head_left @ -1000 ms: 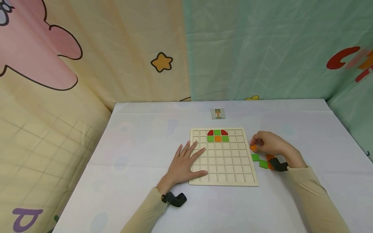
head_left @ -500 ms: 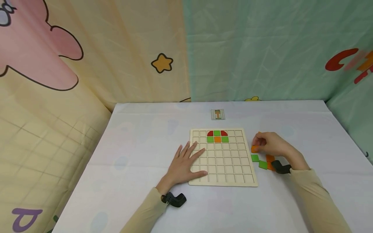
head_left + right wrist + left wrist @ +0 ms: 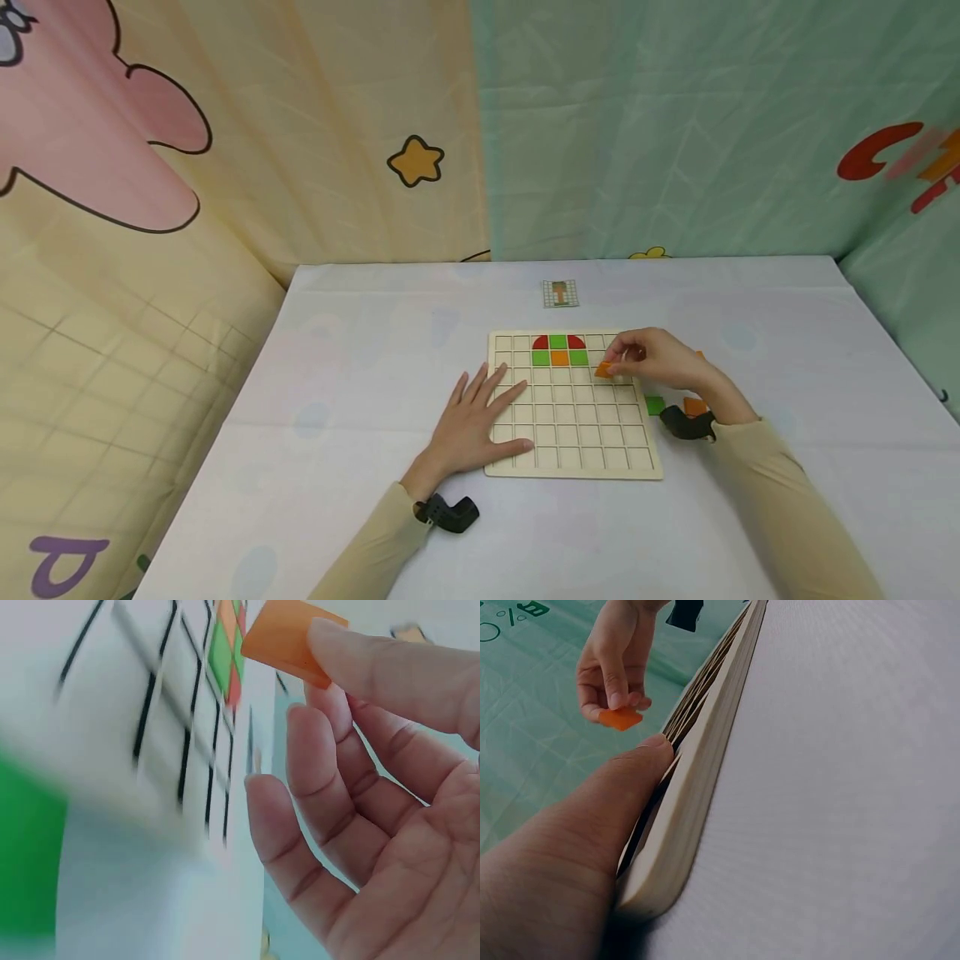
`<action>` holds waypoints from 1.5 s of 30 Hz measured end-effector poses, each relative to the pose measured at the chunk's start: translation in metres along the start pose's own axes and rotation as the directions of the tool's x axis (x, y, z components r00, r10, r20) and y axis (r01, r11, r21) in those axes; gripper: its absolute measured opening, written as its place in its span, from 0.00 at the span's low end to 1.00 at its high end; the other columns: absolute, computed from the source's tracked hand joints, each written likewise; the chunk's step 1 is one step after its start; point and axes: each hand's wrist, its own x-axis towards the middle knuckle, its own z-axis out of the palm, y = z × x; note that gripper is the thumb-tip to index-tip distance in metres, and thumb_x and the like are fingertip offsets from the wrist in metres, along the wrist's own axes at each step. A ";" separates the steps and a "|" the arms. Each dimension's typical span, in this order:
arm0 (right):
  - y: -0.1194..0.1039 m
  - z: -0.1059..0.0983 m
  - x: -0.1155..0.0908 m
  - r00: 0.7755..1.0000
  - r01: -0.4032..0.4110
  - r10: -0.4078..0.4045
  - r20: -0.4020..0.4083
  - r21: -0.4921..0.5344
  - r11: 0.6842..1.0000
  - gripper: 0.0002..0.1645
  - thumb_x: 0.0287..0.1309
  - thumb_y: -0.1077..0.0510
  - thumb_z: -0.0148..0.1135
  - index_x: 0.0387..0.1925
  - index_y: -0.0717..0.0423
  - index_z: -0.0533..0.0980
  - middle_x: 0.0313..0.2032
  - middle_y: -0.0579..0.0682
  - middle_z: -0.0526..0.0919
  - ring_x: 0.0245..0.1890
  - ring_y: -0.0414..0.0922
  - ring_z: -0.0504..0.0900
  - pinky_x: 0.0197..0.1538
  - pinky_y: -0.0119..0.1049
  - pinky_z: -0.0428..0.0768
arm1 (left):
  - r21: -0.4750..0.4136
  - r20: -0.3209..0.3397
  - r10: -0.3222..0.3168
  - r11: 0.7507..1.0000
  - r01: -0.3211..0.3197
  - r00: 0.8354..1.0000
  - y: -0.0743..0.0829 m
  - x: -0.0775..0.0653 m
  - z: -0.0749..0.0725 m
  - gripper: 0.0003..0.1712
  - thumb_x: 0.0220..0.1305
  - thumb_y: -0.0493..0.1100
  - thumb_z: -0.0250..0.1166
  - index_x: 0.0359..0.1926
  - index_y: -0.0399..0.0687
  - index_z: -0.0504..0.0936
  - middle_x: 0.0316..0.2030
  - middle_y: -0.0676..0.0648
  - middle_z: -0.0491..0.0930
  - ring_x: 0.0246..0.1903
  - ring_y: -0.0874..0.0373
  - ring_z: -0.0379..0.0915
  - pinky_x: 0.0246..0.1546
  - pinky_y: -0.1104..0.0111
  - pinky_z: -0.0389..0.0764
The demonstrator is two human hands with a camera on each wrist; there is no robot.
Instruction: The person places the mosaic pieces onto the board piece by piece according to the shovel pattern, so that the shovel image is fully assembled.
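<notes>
A wooden grid board [image 3: 577,433] lies on the white table. My left hand [image 3: 468,425] rests on its left side with fingers spread, the thumb [image 3: 630,787] over the near edge. Between thumb and fingers my right hand [image 3: 660,362] pinches an orange square tile [image 3: 604,369], held over the right part of the board; the right wrist view shows this tile [image 3: 289,637] at the thumb tip. In the upper rows sit two red rounded tiles [image 3: 540,342], several green tiles [image 3: 578,357] and one orange tile [image 3: 559,358].
Right of the board lie a loose green tile [image 3: 655,406] and an orange tile [image 3: 695,407], partly covered by the right wrist's black camera [image 3: 688,423]. A small pattern card [image 3: 560,293] lies beyond the board. Printed curtains [image 3: 675,150] stand behind the table.
My right hand has carried the orange tile leftward, from beside the board to over its right columns. My left hand has stayed in place on the board.
</notes>
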 end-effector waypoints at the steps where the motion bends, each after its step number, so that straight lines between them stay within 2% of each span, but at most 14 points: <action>1: -0.002 0.005 0.005 1.000 0.015 -0.015 0.010 0.009 1.000 0.07 0.56 0.55 0.68 0.34 0.54 0.81 0.27 0.47 0.77 0.24 0.44 0.69 0.29 0.34 0.70 | -0.002 -0.002 0.002 1.000 -0.002 1.000 0.000 0.000 0.000 0.49 0.56 0.77 0.49 0.74 0.65 0.52 0.74 0.48 0.43 0.72 0.49 0.28 0.67 0.51 0.32; 6: -0.011 0.029 0.027 0.995 0.092 -0.093 0.032 0.036 0.995 0.07 0.55 0.57 0.68 0.33 0.54 0.79 0.29 0.45 0.79 0.25 0.44 0.72 0.30 0.36 0.72 | -0.011 0.000 0.009 1.000 -0.009 1.000 0.001 0.001 -0.001 0.49 0.57 0.77 0.49 0.74 0.64 0.52 0.74 0.47 0.43 0.72 0.48 0.29 0.67 0.50 0.33; 11: -0.020 0.048 0.042 0.992 0.126 -0.126 0.006 0.022 0.992 0.04 0.55 0.61 0.68 0.32 0.56 0.80 0.28 0.44 0.79 0.24 0.42 0.74 0.31 0.37 0.74 | -0.015 0.004 0.020 1.000 -0.020 1.000 0.001 0.001 -0.001 0.48 0.57 0.77 0.49 0.74 0.63 0.52 0.74 0.47 0.43 0.72 0.47 0.30 0.67 0.49 0.34; 17: -0.028 0.058 0.054 0.993 0.115 -0.116 -0.015 -0.046 0.992 0.03 0.54 0.60 0.69 0.30 0.56 0.82 0.27 0.42 0.80 0.25 0.40 0.75 0.33 0.37 0.75 | -0.010 0.007 0.022 1.000 -0.021 1.000 0.001 0.000 -0.001 0.48 0.57 0.76 0.50 0.74 0.63 0.52 0.74 0.47 0.43 0.72 0.47 0.30 0.67 0.49 0.34; 25: -0.032 0.060 0.063 0.997 0.075 -0.074 0.017 -0.096 0.993 0.03 0.55 0.59 0.69 0.29 0.55 0.83 0.27 0.41 0.81 0.26 0.40 0.76 0.36 0.39 0.75 | -0.013 0.006 0.015 1.000 -0.015 1.000 0.000 0.000 -0.002 0.48 0.57 0.76 0.50 0.74 0.64 0.53 0.74 0.47 0.43 0.72 0.48 0.29 0.67 0.50 0.33; 31: -0.036 0.061 0.064 1.000 0.020 -0.019 0.009 -0.170 0.985 0.03 0.53 0.58 0.70 0.28 0.52 0.83 0.28 0.42 0.81 0.30 0.42 0.78 0.39 0.41 0.77 | -0.009 0.001 0.017 1.000 -0.017 1.000 -0.001 0.000 -0.002 0.48 0.57 0.77 0.49 0.74 0.65 0.52 0.74 0.48 0.42 0.72 0.48 0.29 0.67 0.50 0.33; 38: -0.035 0.063 0.060 1.000 0.027 -0.027 0.003 -0.201 0.979 0.02 0.53 0.58 0.70 0.30 0.52 0.83 0.27 0.42 0.80 0.27 0.41 0.77 0.35 0.40 0.76 | -0.005 -0.008 0.010 1.000 -0.010 1.000 -0.002 -0.001 -0.001 0.49 0.56 0.78 0.47 0.74 0.65 0.52 0.74 0.48 0.42 0.72 0.48 0.30 0.67 0.51 0.32; 45: -0.027 0.050 0.036 0.996 0.066 -0.075 -0.039 -0.198 0.978 0.07 0.55 0.60 0.68 0.37 0.56 0.83 0.32 0.43 0.82 0.30 0.41 0.76 0.36 0.40 0.76 | -0.003 -0.003 0.001 1.000 -0.001 1.000 -0.001 0.000 -0.001 0.49 0.56 0.78 0.49 0.74 0.65 0.52 0.74 0.48 0.43 0.72 0.48 0.30 0.68 0.51 0.32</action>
